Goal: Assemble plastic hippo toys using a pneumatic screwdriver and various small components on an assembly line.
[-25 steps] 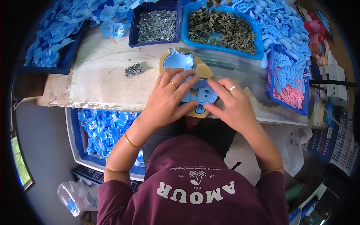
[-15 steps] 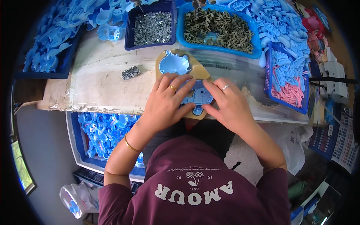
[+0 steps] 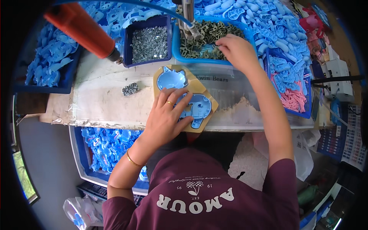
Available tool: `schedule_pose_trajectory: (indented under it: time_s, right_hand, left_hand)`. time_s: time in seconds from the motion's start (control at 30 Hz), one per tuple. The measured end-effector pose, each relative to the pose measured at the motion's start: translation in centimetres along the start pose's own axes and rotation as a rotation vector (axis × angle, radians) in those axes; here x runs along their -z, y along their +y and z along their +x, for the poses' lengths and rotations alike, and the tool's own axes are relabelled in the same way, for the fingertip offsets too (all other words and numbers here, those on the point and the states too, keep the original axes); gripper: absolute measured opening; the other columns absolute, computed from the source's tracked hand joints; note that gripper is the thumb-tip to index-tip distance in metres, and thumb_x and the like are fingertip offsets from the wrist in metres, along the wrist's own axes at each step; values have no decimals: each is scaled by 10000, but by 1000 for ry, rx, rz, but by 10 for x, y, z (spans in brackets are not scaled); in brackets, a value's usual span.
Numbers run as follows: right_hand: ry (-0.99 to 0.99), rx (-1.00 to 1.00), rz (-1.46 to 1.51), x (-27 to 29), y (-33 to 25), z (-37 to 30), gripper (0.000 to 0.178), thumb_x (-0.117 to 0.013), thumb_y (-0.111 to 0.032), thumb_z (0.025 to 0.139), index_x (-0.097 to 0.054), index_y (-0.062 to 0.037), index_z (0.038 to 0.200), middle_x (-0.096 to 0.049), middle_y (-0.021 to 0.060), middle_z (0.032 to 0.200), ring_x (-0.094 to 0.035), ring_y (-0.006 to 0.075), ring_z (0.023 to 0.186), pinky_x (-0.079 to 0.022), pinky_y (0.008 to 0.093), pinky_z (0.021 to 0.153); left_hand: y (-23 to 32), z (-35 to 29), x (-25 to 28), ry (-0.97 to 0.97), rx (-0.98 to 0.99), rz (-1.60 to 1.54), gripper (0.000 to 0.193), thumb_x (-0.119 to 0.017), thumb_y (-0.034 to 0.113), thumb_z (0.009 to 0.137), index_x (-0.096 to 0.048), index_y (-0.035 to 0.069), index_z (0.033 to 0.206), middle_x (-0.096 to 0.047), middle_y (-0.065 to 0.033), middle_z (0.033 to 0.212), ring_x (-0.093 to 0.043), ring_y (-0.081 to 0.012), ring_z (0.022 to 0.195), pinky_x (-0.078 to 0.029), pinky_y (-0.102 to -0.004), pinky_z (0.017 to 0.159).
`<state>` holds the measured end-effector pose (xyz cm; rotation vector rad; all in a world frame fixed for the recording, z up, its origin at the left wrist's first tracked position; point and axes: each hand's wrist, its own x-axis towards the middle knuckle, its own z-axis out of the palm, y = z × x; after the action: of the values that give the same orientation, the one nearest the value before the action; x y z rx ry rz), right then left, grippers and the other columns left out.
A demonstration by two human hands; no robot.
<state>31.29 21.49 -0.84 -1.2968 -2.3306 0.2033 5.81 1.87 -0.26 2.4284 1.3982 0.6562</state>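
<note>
My left hand lies spread over a tan fixture, its fingers apart and its thumb by the blue plastic half shell set in the lower recess. The palm and fingers cover that shell's left side. A rounder blue shell sits in the upper recess, just beyond my fingertips. My right hand reaches into a light blue tray of small olive-brown metal clips. Its fingers are pinched together among the clips; whatever is between them cannot be made out.
An orange power screwdriver hangs at the upper left, near a dark blue bin of small screws. A metal tool hangs over the clip tray. Blue parts are heaped behind. A basket with blue and pink pieces stands right.
My right hand has left the shell and moved up and right into the clip tray. My left hand stays on the fixture. The orange screwdriver has come into view.
</note>
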Motion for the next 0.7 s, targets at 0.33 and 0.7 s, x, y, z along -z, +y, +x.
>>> schedule_pose_trajectory:
  time_s: [0.33,0.7]
  right_hand:
    - [253,149,-57,-18,14,59,337,-702,-279,912,-673,-119,1208,-644,118,1092,-623,347,1033,-537,427,878]
    - [-191,91,20,-12,11,30,252,-737,-167,889,-633,-65,1095,-602,154,1119,-657,311,873,-540,411,792]
  left_hand:
    - [4,2,4,-55,10,14,635,-767,288,841,-540,39,1380,-520,-124,1391,-477,-360,1285,-344,-534,1153]
    - [3,2,4,-42,18,31,632,-764,290,850,-530,49,1385,-514,-129,1398,-469,-348,1321,-332,-541,1171]
